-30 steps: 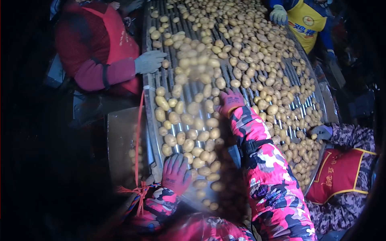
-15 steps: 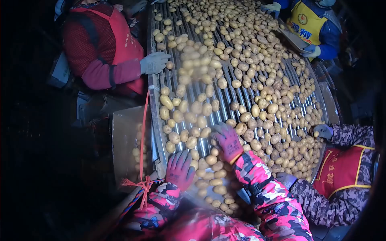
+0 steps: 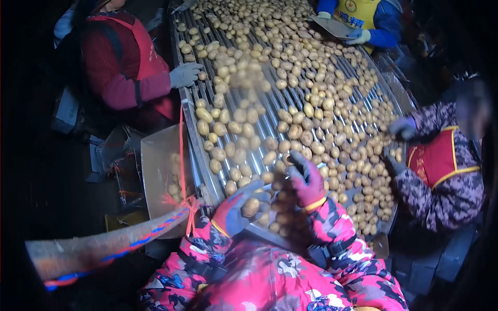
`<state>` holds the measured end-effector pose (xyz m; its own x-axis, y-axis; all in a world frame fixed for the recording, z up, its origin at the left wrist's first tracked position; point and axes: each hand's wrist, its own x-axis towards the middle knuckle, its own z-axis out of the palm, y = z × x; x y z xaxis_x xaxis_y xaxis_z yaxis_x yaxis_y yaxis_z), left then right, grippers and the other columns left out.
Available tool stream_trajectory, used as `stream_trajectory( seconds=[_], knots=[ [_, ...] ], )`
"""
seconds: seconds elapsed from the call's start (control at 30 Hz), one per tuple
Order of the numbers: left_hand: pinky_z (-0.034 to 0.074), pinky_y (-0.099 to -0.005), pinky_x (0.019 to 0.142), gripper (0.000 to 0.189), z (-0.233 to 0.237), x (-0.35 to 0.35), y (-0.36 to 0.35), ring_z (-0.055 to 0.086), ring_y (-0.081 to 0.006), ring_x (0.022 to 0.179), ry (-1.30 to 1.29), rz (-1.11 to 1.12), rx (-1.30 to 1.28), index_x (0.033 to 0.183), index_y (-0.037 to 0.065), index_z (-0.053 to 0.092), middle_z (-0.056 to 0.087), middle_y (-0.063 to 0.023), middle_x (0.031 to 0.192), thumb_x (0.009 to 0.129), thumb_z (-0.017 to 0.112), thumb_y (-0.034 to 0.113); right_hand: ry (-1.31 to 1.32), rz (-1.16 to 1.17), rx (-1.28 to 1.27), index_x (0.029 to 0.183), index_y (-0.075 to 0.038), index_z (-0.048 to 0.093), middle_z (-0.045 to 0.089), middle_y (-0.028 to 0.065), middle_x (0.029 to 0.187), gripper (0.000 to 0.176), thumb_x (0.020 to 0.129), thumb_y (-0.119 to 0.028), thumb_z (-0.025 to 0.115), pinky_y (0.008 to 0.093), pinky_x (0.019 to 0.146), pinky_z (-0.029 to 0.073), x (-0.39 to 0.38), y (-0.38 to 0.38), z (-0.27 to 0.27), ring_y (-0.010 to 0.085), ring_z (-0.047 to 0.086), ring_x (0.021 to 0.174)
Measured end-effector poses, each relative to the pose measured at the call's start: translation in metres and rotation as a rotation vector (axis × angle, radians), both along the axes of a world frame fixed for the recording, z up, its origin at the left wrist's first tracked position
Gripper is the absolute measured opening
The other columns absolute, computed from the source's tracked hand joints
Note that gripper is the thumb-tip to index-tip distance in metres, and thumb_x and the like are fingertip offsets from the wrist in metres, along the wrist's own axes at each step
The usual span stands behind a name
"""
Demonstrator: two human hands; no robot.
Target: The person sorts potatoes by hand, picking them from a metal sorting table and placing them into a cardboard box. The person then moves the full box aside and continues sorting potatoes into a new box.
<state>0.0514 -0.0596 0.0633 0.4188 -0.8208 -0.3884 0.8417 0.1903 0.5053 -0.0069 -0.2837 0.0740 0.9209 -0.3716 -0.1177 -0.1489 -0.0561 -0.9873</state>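
Note:
My left hand (image 3: pixel 234 208), in a pink and grey glove, is at the near left end of the roller conveyor (image 3: pixel 270 127). Its fingers curl around a potato (image 3: pixel 250 207). To its right, my right hand (image 3: pixel 309 180) wears a similar glove. It is raised above the near end of the rollers, thumb and fingers apart, with no potato visible in it. Between and below my hands, several potatoes (image 3: pixel 284 217) lie in shadow at the conveyor's end, partly blurred. Many more potatoes (image 3: pixel 311 98) cover the rollers beyond.
A co-worker's gloved hand (image 3: pixel 185 75) rests by the left rail. Another person in a yellow apron (image 3: pixel 358 14) holds a flat board (image 3: pixel 332 27). At right, a person in a red apron (image 3: pixel 433 160) reaches toward the potatoes. A cardboard box (image 3: pixel 161 155) and a red cord (image 3: pixel 182 150) are left.
My left hand has turned and closed around a potato. My right hand has lifted from the rollers with its fingers spread. The camera view has shifted, and the person at right has moved their hands.

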Motion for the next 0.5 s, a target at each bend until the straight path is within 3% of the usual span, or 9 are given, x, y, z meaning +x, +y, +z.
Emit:
stream_trajectory(
  seconds=[0.03, 0.07, 0.1, 0.2, 0.23, 0.27, 0.33, 0.43, 0.5],
  knots=[
    [0.049, -0.0358, 0.094, 0.051, 0.007, -0.005, 0.009, 0.056, -0.0194, 0.119, -0.057, -0.034, 0.078, 0.149, 0.014, 0.039, 0.052, -0.0079, 0.141, 0.104, 0.041, 0.036, -0.015, -0.079, 0.015, 0.131, -0.005, 0.058, 0.063, 0.0181, 0.123, 0.045, 0.09, -0.025, 0.066, 0.0373, 0.099, 0.047, -0.004, 0.0, -0.004, 0.0279, 0.062, 0.114],
    [0.049, -0.0335, 0.091, 0.049, 0.017, -0.01, 0.016, 0.056, -0.0183, 0.118, -0.121, -0.064, 0.152, 0.148, 0.017, 0.04, 0.052, -0.0063, 0.141, 0.104, 0.041, 0.037, -0.105, -0.08, -0.167, 0.132, -0.006, 0.058, 0.062, 0.0187, 0.126, 0.045, 0.092, -0.025, 0.065, 0.0378, 0.101, 0.046, -0.012, -0.006, -0.032, 0.0279, 0.06, 0.117],
    [0.049, -0.0286, 0.084, 0.049, 0.022, -0.012, 0.02, 0.058, -0.0158, 0.114, -0.047, -0.048, 0.148, 0.148, 0.021, 0.041, 0.054, -0.0029, 0.137, 0.102, 0.044, 0.039, -0.096, 0.004, -0.131, 0.136, 0.003, 0.052, 0.06, 0.016, 0.13, 0.046, 0.093, -0.013, 0.061, 0.0357, 0.104, 0.045, -0.02, -0.003, -0.026, 0.0233, 0.058, 0.12],
    [0.05, -0.0257, 0.078, 0.048, 0.046, -0.022, 0.039, 0.06, -0.013, 0.105, 0.118, -0.019, 0.22, 0.145, 0.02, 0.045, 0.057, -0.0026, 0.13, 0.101, 0.047, 0.039, -0.05, 0.095, -0.36, 0.135, 0.0, 0.053, 0.062, 0.0154, 0.129, 0.046, 0.091, -0.013, 0.062, 0.0358, 0.103, 0.045, -0.042, 0.011, -0.03, 0.0237, 0.06, 0.119],
    [0.049, -0.0231, 0.072, 0.042, 0.036, -0.027, 0.05, 0.059, -0.01, 0.094, -0.025, -0.048, 0.227, 0.138, 0.02, 0.051, 0.06, -0.0027, 0.125, 0.101, 0.048, 0.039, -0.073, 0.103, -0.304, 0.133, -0.002, 0.057, 0.063, 0.0153, 0.126, 0.046, 0.089, -0.014, 0.064, 0.036, 0.102, 0.046, -0.047, 0.02, -0.016, 0.0242, 0.061, 0.117],
    [0.047, -0.0195, 0.064, 0.041, 0.035, -0.029, 0.067, 0.057, -0.0084, 0.081, 0.094, -0.057, 0.185, 0.134, 0.016, 0.053, 0.061, -0.0044, 0.122, 0.102, 0.048, 0.039, -0.051, 0.08, -0.421, 0.131, -0.003, 0.058, 0.065, 0.016, 0.124, 0.046, 0.088, -0.014, 0.064, 0.0363, 0.102, 0.046, -0.055, 0.022, -0.029, 0.0249, 0.062, 0.117],
    [0.04, -0.017, 0.051, 0.053, 0.011, -0.048, 0.111, 0.047, -0.0045, 0.064, 0.168, 0.015, 0.172, 0.14, 0.01, 0.048, 0.062, -0.0052, 0.116, 0.101, 0.048, 0.045, -0.053, 0.111, -0.398, 0.133, -0.005, 0.058, 0.065, 0.0154, 0.122, 0.048, 0.087, -0.016, 0.064, 0.0372, 0.1, 0.047, -0.068, 0.024, -0.051, 0.0277, 0.061, 0.116],
    [0.03, -0.0122, 0.042, 0.057, 0.004, -0.055, 0.16, 0.035, 0.0001, 0.051, 0.332, -0.084, 0.237, 0.141, 0.007, 0.046, 0.061, -0.0129, 0.114, 0.1, 0.05, 0.047, 0.063, 0.042, -0.298, 0.126, -0.002, 0.061, 0.068, 0.0138, 0.114, 0.04, 0.089, -0.016, 0.065, 0.0347, 0.094, 0.05, -0.095, 0.036, -0.077, 0.0244, 0.065, 0.106],
    [0.034, -0.0117, 0.042, 0.055, -0.001, -0.065, 0.191, 0.039, -0.0004, 0.051, 0.438, 0.036, 0.346, 0.141, 0.007, 0.046, 0.061, -0.0126, 0.115, 0.101, 0.049, 0.044, 0.051, -0.006, -0.214, 0.124, 0.002, 0.062, 0.068, 0.0144, 0.115, 0.037, 0.092, -0.015, 0.065, 0.0328, 0.092, 0.051, -0.114, 0.056, -0.073, 0.0205, 0.065, 0.104]
  ],
)
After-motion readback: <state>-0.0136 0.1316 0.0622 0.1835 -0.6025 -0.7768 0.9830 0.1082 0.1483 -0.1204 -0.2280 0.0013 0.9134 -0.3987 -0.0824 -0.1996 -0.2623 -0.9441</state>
